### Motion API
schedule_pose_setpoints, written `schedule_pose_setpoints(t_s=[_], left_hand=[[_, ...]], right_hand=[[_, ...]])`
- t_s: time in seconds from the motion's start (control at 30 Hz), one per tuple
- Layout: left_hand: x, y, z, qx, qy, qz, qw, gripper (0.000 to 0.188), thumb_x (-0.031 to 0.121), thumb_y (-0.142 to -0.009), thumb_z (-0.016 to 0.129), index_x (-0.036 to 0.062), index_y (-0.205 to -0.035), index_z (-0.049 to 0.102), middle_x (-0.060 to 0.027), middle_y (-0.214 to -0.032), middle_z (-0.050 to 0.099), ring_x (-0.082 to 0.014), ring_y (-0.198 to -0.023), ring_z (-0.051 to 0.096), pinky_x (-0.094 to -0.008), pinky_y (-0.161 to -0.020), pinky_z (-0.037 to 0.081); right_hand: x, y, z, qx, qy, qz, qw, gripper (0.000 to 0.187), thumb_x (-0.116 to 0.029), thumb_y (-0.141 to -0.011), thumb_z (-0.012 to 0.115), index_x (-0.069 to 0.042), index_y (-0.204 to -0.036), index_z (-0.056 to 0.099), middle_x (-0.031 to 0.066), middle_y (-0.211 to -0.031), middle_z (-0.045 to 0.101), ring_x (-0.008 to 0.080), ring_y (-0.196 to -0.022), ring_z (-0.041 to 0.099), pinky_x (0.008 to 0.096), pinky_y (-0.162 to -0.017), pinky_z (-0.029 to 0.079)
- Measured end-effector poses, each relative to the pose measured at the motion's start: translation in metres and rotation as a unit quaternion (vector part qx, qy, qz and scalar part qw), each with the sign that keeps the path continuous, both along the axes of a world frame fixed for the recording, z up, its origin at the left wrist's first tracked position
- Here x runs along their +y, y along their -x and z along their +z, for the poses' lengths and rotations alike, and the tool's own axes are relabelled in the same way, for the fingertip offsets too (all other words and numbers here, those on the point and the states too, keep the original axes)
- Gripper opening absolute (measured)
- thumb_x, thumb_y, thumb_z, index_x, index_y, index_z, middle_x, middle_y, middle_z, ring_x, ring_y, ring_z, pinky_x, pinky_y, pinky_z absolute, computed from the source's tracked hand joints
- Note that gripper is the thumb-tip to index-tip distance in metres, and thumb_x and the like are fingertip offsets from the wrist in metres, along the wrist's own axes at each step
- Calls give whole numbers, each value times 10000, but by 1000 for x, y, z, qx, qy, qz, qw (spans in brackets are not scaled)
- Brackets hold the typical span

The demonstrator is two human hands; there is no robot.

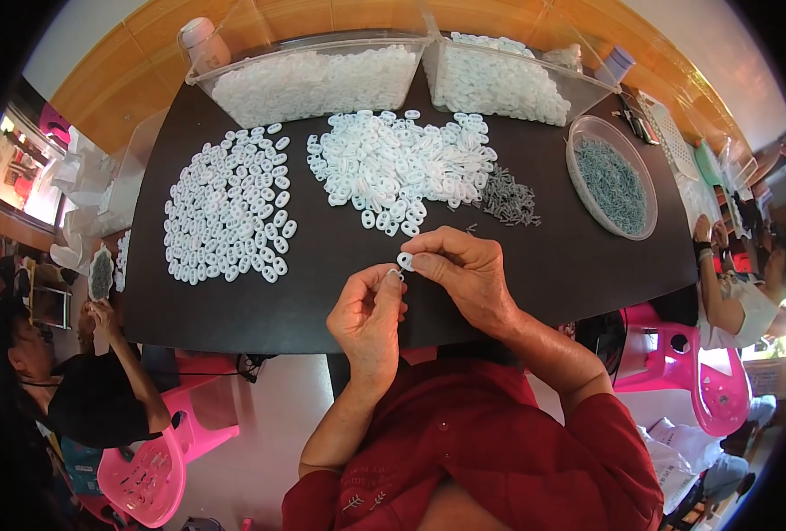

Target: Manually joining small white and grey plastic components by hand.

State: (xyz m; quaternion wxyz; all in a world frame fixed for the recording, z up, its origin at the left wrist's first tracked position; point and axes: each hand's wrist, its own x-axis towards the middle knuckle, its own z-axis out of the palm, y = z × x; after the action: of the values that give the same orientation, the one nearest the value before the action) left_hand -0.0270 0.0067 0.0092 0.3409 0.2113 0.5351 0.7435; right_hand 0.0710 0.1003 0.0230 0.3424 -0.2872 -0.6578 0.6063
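- my right hand [466,270] has its fingers pinched on a small white ring piece [404,260], just above the black desk [579,265]
- left hand [368,314] fingers closed on a tiny part beside it, can't tell what
- two clear bins [322,84] of white pieces along the far edge, round clear tub [612,177] of grey pins on the right

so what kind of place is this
Probably a small hand-assembly workshop. A black table holds heaps of small white plastic rings, clear plastic bins full of them and a round clear tub of grey metal pins; other workers sit on pink plastic chairs.
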Motion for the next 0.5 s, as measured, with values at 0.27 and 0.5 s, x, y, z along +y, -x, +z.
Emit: schedule_pose_setpoints(t_s=[0.27,0.5], left_hand=[[2,-2,-4,-16,-23,-4,1000,114,33,-894,596,-47,-968,627,-67,-779,630,-75,-578,532,-189,-501,431],[1,-2,-9,-32,-35,-13,999,142,24,-884,611,-51,-1003,622,-69,-794,634,-91,-606,559,-200,-514,454]], right_hand=[[-4,1,-4,-19,-105,-17,994,122,14,-846,623,12,-960,666,34,-839,621,81,-771,571,225,-676,461],[-5,1,-3,-38,-199,-36,979,147,50,-809,631,0,-942,671,67,-830,614,134,-741,589,251,-644,475]])
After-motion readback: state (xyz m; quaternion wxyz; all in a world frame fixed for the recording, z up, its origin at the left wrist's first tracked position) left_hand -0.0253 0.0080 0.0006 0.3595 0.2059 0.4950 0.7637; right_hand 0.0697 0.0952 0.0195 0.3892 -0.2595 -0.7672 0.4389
